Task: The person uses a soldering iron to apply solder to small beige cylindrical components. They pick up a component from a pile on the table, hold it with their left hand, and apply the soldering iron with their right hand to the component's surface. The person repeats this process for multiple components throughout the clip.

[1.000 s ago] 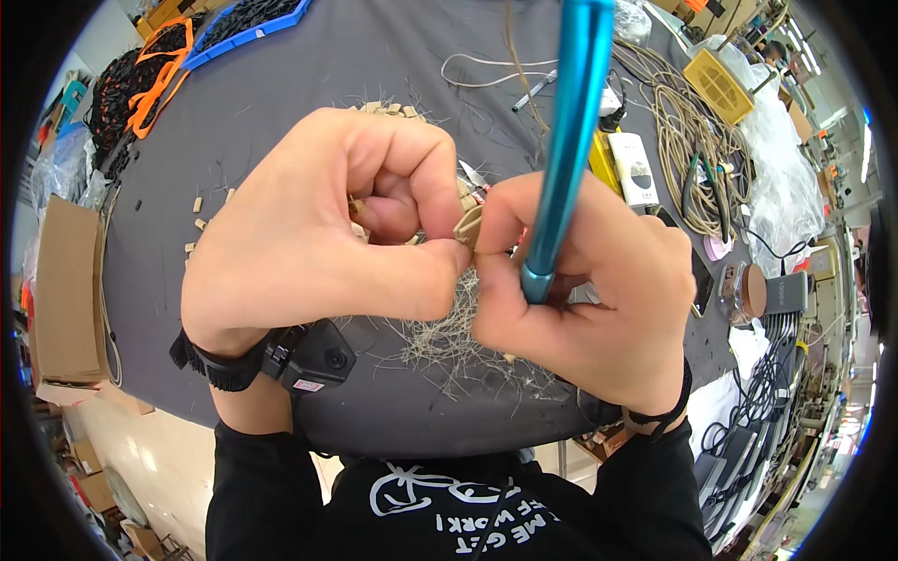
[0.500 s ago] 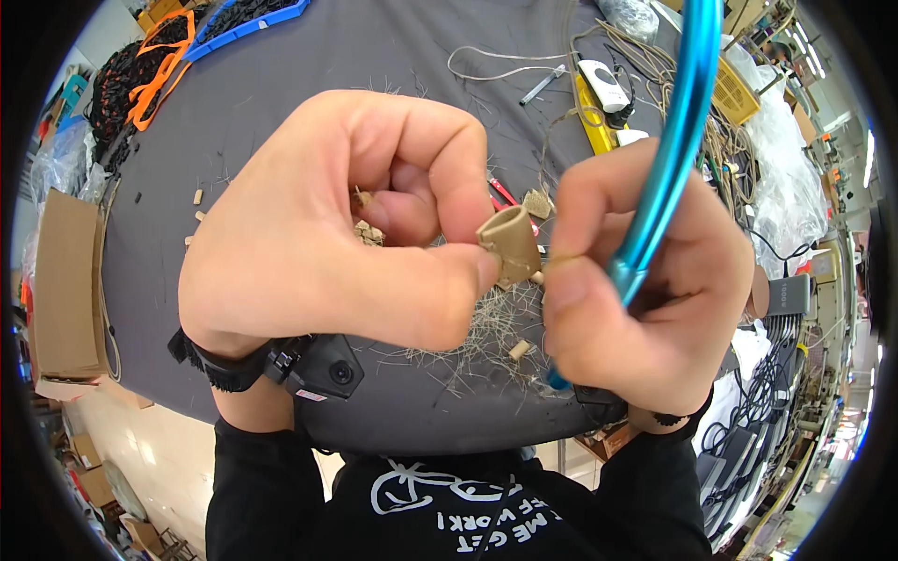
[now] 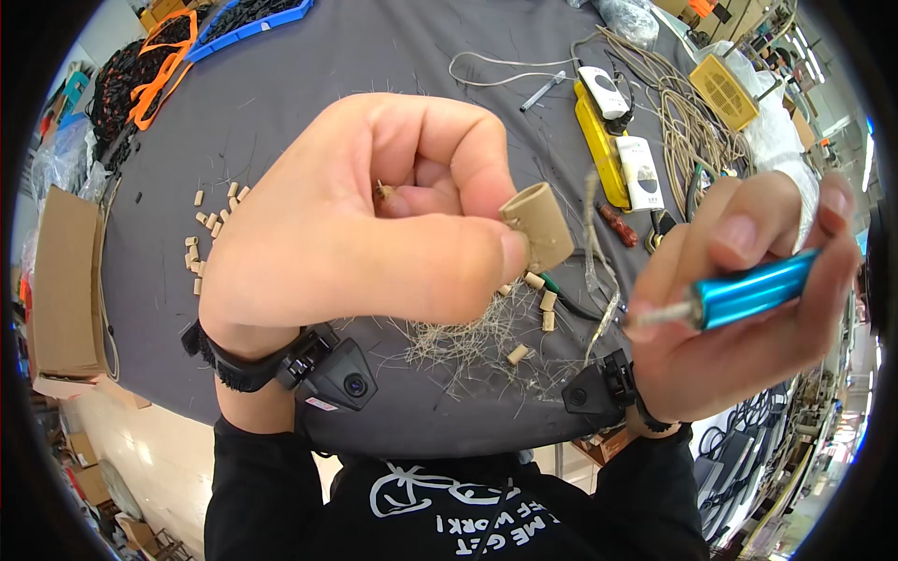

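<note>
Between thumb and index finger, my left hand (image 3: 346,234) pinches a short tan tube (image 3: 544,229), flattened and open at its upper end. Stitch marks and a bit of thread show on the tube near my thumb. My right hand (image 3: 697,360), off to the right and apart from the tube, holds a slim shiny blue metal tool (image 3: 758,290). A thin pale tip, smeared by motion, sticks out of the tool toward the left. Below the tube lies a heap of cut thread ends (image 3: 458,346), with several small tan pieces (image 3: 518,354) beside it.
More tan pieces (image 3: 192,252) lie left of my left hand. A yellow power strip (image 3: 599,140) with white adapters, a pen (image 3: 543,91) and tangled cords (image 3: 687,112) are at the right. A blue tray (image 3: 248,23) stands far left; a cardboard box (image 3: 65,280) is at the left edge.
My right hand has drawn away from the tube to the right and turned, and the blue tool has swung from upright to nearly level. My left hand has shifted slightly right, still pinching the tube.
</note>
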### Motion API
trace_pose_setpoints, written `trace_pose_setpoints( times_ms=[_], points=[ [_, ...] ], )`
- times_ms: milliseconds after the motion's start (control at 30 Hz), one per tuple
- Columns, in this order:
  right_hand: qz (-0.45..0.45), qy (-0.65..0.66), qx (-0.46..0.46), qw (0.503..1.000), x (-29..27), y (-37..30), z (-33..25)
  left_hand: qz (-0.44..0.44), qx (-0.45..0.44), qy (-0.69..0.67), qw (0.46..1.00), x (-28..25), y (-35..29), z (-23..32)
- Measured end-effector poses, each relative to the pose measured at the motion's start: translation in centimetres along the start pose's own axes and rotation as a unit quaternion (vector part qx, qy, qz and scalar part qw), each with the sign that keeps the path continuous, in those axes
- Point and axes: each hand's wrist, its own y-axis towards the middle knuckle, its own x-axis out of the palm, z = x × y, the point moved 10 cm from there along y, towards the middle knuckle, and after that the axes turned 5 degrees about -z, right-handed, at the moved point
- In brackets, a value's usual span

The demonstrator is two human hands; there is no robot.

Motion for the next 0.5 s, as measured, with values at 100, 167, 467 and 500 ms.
trace_pose_setpoints(
  times_ms=[100, 167, 467, 500],
  points=[
    [-0.029, -0.055, -0.06, 0.996, 0.4, -0.6, -0.7, -0.003, 0.006, -0.013, 1.0, 0.1, 0.0, 0.1],
    [-0.033, -0.075, -0.079, 0.993, 1.0, -0.7, -1.1, -0.005, 0.012, -0.022, 1.0, 0.2, -0.2, 0.3],
    [0.065, -0.121, -0.043, 0.99, -0.1, -1.6, -0.7, -0.023, 0.021, -0.047, 0.998, 0.4, 0.1, 0.0],
    [0.054, -0.121, -0.032, 0.991, 0.0, -1.4, -0.5, -0.021, 0.024, -0.052, 0.998, 0.5, 0.1, 0.0]
  ],
)
